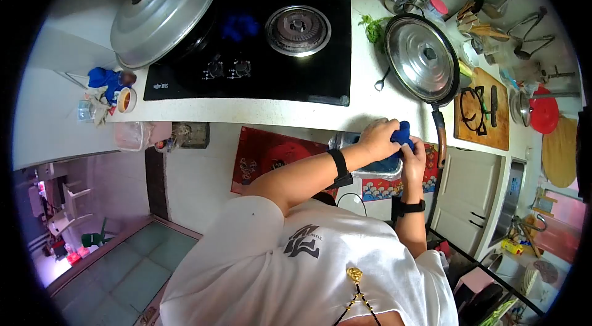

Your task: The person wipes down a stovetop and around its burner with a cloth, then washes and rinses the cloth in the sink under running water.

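A bunched blue cloth point(402, 134) is gripped between my two hands in front of the counter edge. My left hand point(377, 140) reaches across from the left, its fingers closed on the cloth's left side. From below, my right hand point(414, 156) closes on the lower right part of the cloth. Under the hands is a clear, rectangular container point(385, 170), partly hidden by my left forearm. Just right of my right hand hangs the brown handle of a frying pan point(457, 82), which stands on the counter with a metal lid point(422, 55) on it.
A black stove point(246, 89) is set in the white counter point(370, 107); a large domed lid point(161, 12) covers its left side. A burner support point(472, 110) and a knife point(493, 106) lie on the cutting board point(502, 135). A spoon point(380, 85) and green herbs point(373, 30) lie near the pan.
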The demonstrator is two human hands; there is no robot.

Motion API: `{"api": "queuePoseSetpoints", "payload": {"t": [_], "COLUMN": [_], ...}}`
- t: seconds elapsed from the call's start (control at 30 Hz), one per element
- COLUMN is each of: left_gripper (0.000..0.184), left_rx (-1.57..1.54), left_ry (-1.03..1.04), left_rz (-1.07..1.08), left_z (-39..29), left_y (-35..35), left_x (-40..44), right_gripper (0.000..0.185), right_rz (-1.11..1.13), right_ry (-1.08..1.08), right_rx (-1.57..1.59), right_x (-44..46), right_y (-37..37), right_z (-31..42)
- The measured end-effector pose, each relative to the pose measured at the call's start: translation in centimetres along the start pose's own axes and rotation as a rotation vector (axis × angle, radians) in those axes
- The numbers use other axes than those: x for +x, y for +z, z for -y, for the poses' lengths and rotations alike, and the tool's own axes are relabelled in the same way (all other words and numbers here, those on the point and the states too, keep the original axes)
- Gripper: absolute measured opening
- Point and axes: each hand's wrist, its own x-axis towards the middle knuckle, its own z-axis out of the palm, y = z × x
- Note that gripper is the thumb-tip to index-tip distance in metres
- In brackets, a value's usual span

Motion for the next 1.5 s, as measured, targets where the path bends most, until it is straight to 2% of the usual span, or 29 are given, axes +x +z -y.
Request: {"api": "queuePoseSetpoints", "payload": {"t": [0.1,0.17,0.2,0.27,0.33,0.4,0.47,0.53,0.6,0.67,0.8,0.87,0.93,1.1,1.3,1.5], "left_gripper": [0.042,0.054,0.054,0.067,0.069,0.067,0.056,0.054,0.056,0.052,0.036,0.022,0.022,0.025,0.025,0.028], "left_rx": [0.052,-0.227,-0.211,-0.679,-0.711,-0.842,-0.875,-0.969,-0.885,-0.651,-0.536,-0.84,-0.863,-0.92,-1.06,-1.05], "left_ry": [0.023,0.038,0.043,-0.486,-0.499,-0.502,-0.516,-0.545,-0.573,-0.589,-0.52,-0.491,-0.485,-0.465,-0.494,-0.501], "left_rz": [0.031,0.06,0.065,0.239,0.26,0.373,0.333,0.248,0.255,0.249,0.411,0.43,0.388,0.491,0.64,0.777], "left_z": [-0.4,0.5,-0.2,-2.2,-2.0,-0.4,0.2,0.4,1.9,0.4,1.0,-0.2,0.0,-0.8,-5.3,-13.1], "left_y": [1.4,2.6,2.5,1.5,1.4,1.9,1.9,1.7,1.8,0.7,0.1,-0.5,-0.1,0.9,5.0,14.8], "left_x": [0.3,0.8,0.6,-0.3,-0.4,-0.4,-0.7,-1.1,-1.0,-1.1,-0.4,0.0,0.5,0.6,-1.6,-1.5], "right_gripper": [0.018,0.019,0.019,0.019,0.02,0.021,0.02,0.021,0.023,0.02,0.012,0.01,0.009,0.008,0.011,0.018], "right_rz": [-0.043,-0.088,-0.091,-0.041,-0.025,0.003,0.033,0.031,0.052,0.036,-0.052,-0.043,-0.085,-0.074,0.046,0.063], "right_ry": [-0.034,-0.054,-0.058,-0.027,-0.037,-0.023,-0.004,0.039,0.05,-0.027,0.014,-0.033,0.0,0.062,0.062,-0.018], "right_rx": [0.13,0.231,0.247,0.339,0.369,0.399,0.386,0.363,0.259,0.259,0.114,0.21,0.297,0.539,0.76,0.918], "right_x": [-1.3,-1.5,-1.6,-1.4,-1.4,-2.1,-2.4,-2.7,-2.7,-3.3,-4.2,-4.1,-4.9,-6.4,-9.4,-10.8], "right_y": [-0.6,-0.9,-1.2,-1.8,-1.8,-1.8,-2.1,-1.7,-1.8,-1.6,-1.8,-1.8,-1.3,-2.9,-9.8,-21.7], "right_z": [0.5,0.6,0.3,-0.2,0.6,1.1,0.9,1.0,-0.4,-1.2,-2.0,-2.2,-0.3,0.6,0.1,-2.2]}}
